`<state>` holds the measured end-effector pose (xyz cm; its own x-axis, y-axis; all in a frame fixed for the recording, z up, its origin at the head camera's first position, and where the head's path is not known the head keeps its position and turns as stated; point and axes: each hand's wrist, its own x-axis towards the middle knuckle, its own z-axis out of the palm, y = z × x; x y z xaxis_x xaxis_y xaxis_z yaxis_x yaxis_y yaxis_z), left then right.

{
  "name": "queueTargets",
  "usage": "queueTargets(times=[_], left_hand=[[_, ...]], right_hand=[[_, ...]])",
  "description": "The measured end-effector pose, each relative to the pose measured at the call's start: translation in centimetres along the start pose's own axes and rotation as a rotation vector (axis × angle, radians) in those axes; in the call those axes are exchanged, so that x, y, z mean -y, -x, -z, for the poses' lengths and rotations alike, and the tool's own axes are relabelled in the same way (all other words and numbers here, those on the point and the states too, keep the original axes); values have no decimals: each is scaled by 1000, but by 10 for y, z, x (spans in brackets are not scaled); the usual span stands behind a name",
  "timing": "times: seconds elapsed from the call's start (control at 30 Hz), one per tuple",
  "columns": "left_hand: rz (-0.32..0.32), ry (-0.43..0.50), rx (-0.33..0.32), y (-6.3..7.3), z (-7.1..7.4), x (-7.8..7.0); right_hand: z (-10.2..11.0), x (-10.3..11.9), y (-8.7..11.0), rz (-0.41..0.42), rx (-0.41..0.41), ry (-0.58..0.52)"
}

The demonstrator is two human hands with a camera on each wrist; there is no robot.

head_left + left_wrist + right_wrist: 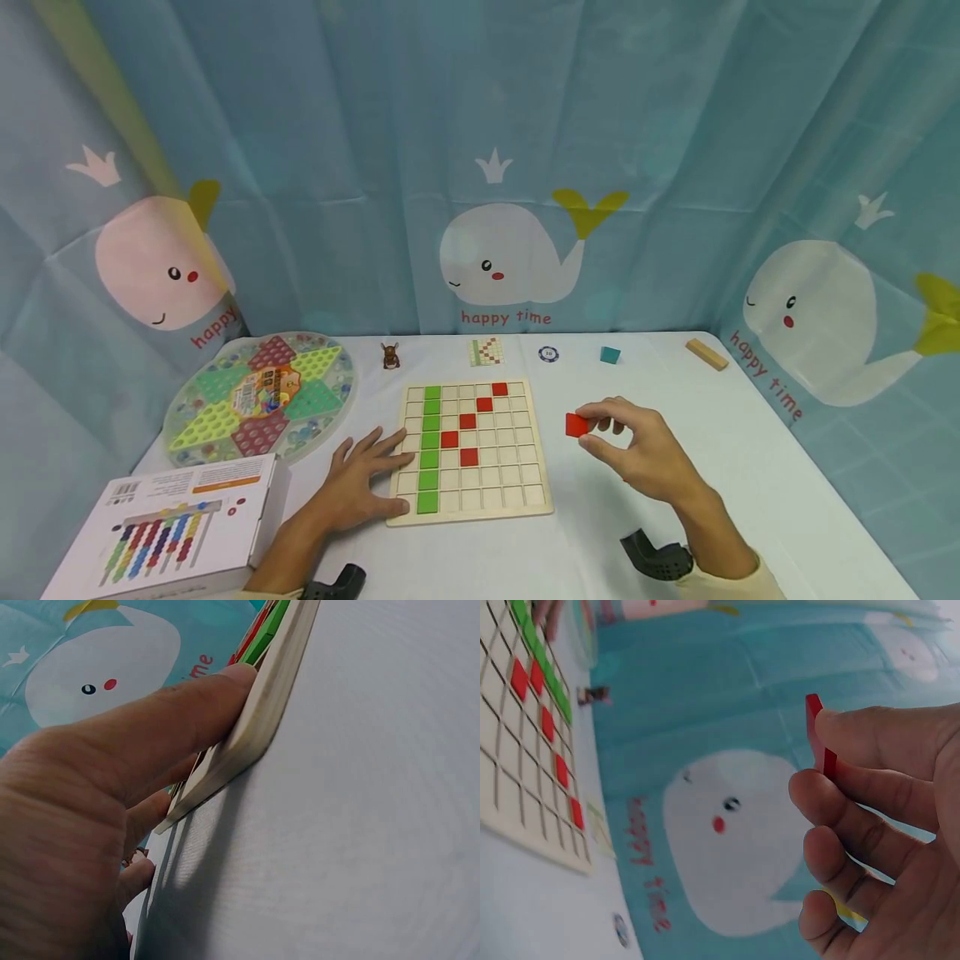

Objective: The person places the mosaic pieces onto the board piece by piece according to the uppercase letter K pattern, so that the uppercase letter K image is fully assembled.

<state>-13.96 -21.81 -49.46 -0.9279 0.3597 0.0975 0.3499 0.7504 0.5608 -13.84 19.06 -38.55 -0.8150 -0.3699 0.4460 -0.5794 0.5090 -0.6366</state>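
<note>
A wooden grid board [511,475] lies flat on the table. Green square tiles [429,459] fill one column near its left side. Several red tiles [468,457] sit in cells to the right of that column, most forming a diagonal up to the top edge. My left hand [360,483] rests on the board's left edge, fingers spread; in the left wrist view the thumb [187,712] touches the rim near a corner. Right of the board, my right hand [637,446] pinches a red square tile [821,739] between thumb and fingers, held clear of the board.
Behind the board are a brown animal figurine [391,356], a small pattern card [487,352], a round chip [548,354], a teal piece [610,355] and a wooden block [707,354]. Leftward lie a round marble game board [311,417] and a white box [247,475].
</note>
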Motion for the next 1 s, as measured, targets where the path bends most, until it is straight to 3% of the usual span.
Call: queueTargets(times=[0.47,0.77,1.0], left_hand=[[-5,8,0,0,1,0],[-5,6,4,1,3,-1],[0,9,5,0,2,0]], right_hand=[[-69,-2,-15,-49,116,-93],[-109,-18,-19,-146,260,-108],[-126,-24,-18,-230,379,-69]])
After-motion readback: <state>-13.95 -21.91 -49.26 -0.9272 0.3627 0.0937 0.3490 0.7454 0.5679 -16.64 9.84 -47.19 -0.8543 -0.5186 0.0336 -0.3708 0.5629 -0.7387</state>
